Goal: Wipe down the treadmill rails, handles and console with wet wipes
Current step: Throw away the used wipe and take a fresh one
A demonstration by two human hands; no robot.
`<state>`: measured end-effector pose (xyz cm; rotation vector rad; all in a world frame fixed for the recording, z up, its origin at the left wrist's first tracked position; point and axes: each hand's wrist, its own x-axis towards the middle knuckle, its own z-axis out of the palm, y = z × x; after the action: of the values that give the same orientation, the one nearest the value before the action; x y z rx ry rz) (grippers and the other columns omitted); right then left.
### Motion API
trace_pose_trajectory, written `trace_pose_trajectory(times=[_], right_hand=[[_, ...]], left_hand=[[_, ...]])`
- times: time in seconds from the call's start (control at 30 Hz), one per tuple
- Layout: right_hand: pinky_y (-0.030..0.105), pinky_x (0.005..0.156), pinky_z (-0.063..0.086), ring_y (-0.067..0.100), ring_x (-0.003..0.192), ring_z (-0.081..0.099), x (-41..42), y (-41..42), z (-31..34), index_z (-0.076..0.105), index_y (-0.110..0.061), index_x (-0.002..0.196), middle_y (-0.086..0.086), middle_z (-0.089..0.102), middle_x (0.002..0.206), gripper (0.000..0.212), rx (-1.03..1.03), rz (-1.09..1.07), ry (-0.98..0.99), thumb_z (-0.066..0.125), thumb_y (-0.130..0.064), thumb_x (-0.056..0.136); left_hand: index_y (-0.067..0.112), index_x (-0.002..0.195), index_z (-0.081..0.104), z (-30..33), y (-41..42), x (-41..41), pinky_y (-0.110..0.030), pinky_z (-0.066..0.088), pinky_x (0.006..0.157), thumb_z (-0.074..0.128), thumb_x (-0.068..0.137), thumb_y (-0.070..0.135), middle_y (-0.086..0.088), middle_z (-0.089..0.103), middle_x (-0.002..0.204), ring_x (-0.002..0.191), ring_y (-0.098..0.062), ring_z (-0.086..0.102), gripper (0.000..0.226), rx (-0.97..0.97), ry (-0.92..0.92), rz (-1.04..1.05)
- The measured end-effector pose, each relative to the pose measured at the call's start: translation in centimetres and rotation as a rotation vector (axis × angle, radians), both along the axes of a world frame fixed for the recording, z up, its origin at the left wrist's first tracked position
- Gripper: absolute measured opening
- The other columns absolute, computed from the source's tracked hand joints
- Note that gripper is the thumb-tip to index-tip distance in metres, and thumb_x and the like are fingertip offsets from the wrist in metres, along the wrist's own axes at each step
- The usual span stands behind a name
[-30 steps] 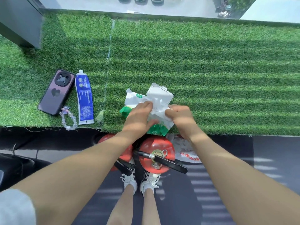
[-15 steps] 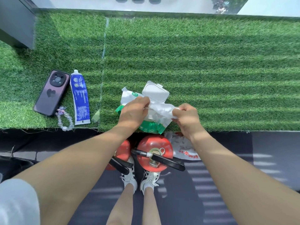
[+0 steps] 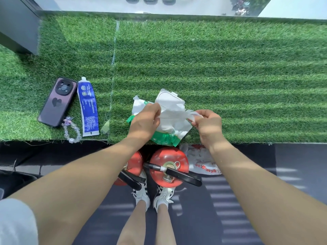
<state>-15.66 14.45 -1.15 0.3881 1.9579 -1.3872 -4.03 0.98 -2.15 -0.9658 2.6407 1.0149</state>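
Head view: a white sheet of wet wipe (image 3: 174,114) is pinched at its two ends, the left hand (image 3: 145,122) gripping one end and the right hand (image 3: 208,124) gripping the other with curled fingers. Directly beneath the stretched sheet, a white-and-green soft wet-wipe pack (image 3: 164,137) lies on the green artificial-turf ledge (image 3: 230,76), its white plastic flip lid (image 3: 169,99) standing open just beyond the grip. Well to the left of the left hand, a dark purple phone (image 3: 57,101), a blue-and-white tube (image 3: 88,106) and a clear bead bracelet (image 3: 71,132) are laid. Below the grip, two red fire extinguishers (image 3: 168,165) stand on the dark floor.
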Motion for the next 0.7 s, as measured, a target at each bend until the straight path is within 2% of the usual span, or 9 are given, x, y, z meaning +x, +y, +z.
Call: trace_pose_trajectory(times=[0.07,0.13,0.23,0.3,0.4,0.47,0.57,0.63,0.7], right_hand=[[0.019,0.058,0.045,0.012,0.067,0.052,-0.2,0.1,-0.3,0.058,-0.012,0.081,0.007,0.059,0.088,0.030,0.050,0.025,0.044,0.046,0.015,0.086],[0.015,0.053,0.042,0.011,0.065,0.051,0.1,-0.3,-0.4,0.060,-0.013,0.081,0.003,0.059,0.081,0.035,0.042,0.084,0.045,0.042,0.016,0.086],[0.011,0.048,0.038,0.009,0.066,0.049,0.6,-1.0,-0.2,0.064,-0.011,0.099,0.001,0.058,0.080,0.041,0.013,0.205,0.019,0.038,0.018,0.087],[0.010,0.046,0.036,0.010,0.067,0.047,0.9,-1.4,0.0,0.065,-0.010,0.094,0.003,0.057,0.082,0.048,-0.007,0.247,-0.002,0.032,0.023,0.083],[0.020,0.051,0.033,0.021,0.064,0.043,1.1,-1.7,0.0,0.067,-0.012,0.066,0.010,0.062,0.079,0.051,0.003,0.343,0.009,0.029,0.021,0.077],[0.024,0.054,0.034,0.021,0.062,0.042,1.0,-1.8,0.4,0.064,-0.014,0.061,0.011,0.060,0.078,0.050,0.036,0.316,0.027,0.029,0.017,0.080],[0.019,0.047,0.034,0.011,0.054,0.040,0.4,-1.8,1.2,0.055,-0.011,0.062,0.004,0.054,0.073,0.043,0.050,0.160,0.032,0.030,0.014,0.085],[0.018,0.043,0.032,0.011,0.053,0.038,-0.2,-1.7,1.3,0.051,-0.011,0.060,0.002,0.052,0.071,0.042,0.013,-0.001,0.019,0.029,0.015,0.085],[0.020,0.045,0.030,0.012,0.055,0.038,-0.7,-1.4,1.4,0.048,-0.012,0.057,0.002,0.050,0.071,0.043,0.013,-0.137,0.004,0.028,0.015,0.083]], left_hand=[[0.020,0.090,0.045,-0.1,0.0,0.0,-0.041,0.045,0.075,0.053,0.085,0.006,0.001,0.049,0.093,0.081,-0.031,0.053,0.017,0.009,0.012,-0.002],[0.020,0.105,0.046,0.0,0.0,-0.1,-0.042,0.046,0.076,0.052,0.084,0.005,0.003,0.047,0.095,0.082,-0.032,0.054,0.027,0.039,0.007,0.033],[0.037,0.129,0.034,0.2,0.0,0.0,-0.043,0.050,0.075,0.054,0.081,0.005,0.007,0.038,0.118,0.084,-0.028,0.057,0.062,0.056,0.005,-0.046],[0.044,0.132,0.032,0.5,-0.3,-0.1,-0.038,0.050,0.073,0.061,0.079,0.005,0.011,0.026,0.126,0.089,-0.023,0.057,0.071,0.077,0.081,-0.178],[0.036,0.115,0.050,0.3,-1.0,-0.3,-0.032,0.045,0.081,0.065,0.080,0.004,0.013,0.029,0.116,0.103,-0.014,0.049,0.049,0.196,0.202,-0.261],[0.023,0.107,0.060,0.3,-1.3,-0.4,-0.029,0.040,0.077,0.062,0.083,0.002,0.009,0.036,0.109,0.091,-0.009,0.046,0.032,0.199,0.179,-0.225],[0.013,0.105,0.062,0.3,-1.6,-0.2,-0.027,0.037,0.073,0.055,0.083,-0.003,0.004,0.044,0.103,0.071,-0.004,0.045,0.028,0.181,0.095,-0.198],[0.010,0.107,0.062,0.1,-1.9,0.2,-0.029,0.040,0.080,0.053,0.084,-0.002,-0.003,0.050,0.109,0.083,-0.014,0.054,0.028,0.117,0.033,-0.212],[0.012,0.105,0.061,0.2,-2.4,0.8,-0.031,0.042,0.082,0.051,0.083,-0.004,-0.005,0.051,0.112,0.095,-0.025,0.054,0.029,0.057,-0.029,-0.187]])
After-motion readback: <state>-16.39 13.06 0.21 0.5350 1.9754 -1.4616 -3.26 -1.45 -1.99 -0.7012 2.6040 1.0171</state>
